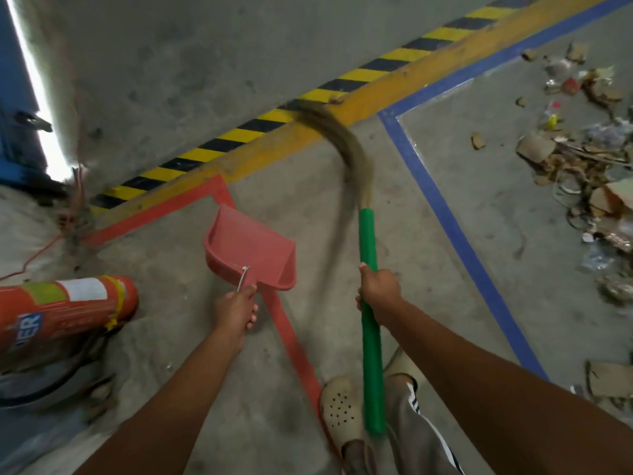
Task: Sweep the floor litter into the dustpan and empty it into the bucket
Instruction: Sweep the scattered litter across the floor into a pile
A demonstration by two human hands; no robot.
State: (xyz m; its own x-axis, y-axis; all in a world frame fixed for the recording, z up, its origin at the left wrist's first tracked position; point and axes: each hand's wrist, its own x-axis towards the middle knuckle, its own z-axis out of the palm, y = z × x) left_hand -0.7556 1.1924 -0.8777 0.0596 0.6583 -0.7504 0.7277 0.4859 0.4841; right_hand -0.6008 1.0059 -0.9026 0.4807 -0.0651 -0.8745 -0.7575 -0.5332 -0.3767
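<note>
- My left hand [236,308] holds the handle of a red plastic dustpan [250,248]. My fingers are curled tight round it.
- The dustpan's open mouth points away from me, toward the corner of a red tape line [291,337] on the grey concrete floor [171,80]. I cannot tell if the dustpan touches the floor.
- A short white cord [243,277] sticks up from the dustpan handle, just above my thumb.
- My right hand [378,289] grips a broom with a long green handle [368,337], about halfway along it.
- My two hands are apart, with the dustpan on the left and the broom on the right.
- The broom's soft brown bristles [346,142] bend in a big curve and look blurry.
- The bristle tips reach a yellow and black striped line [233,135], just beside a small brown scrap [337,98].
- A big pile of litter [582,159] lies far to the right. It has torn cardboard, plastic wrappers and little bits.
- The pile sits inside a blue tape line [455,228], well apart from the broom and the dustpan.
- An orange-red fire extinguisher [61,310] lies on its side at the left, near the dustpan.
- My beige clog with little holes [342,413] and my grey trouser leg with white stripes [418,437] are down by the end of the green handle.
</note>
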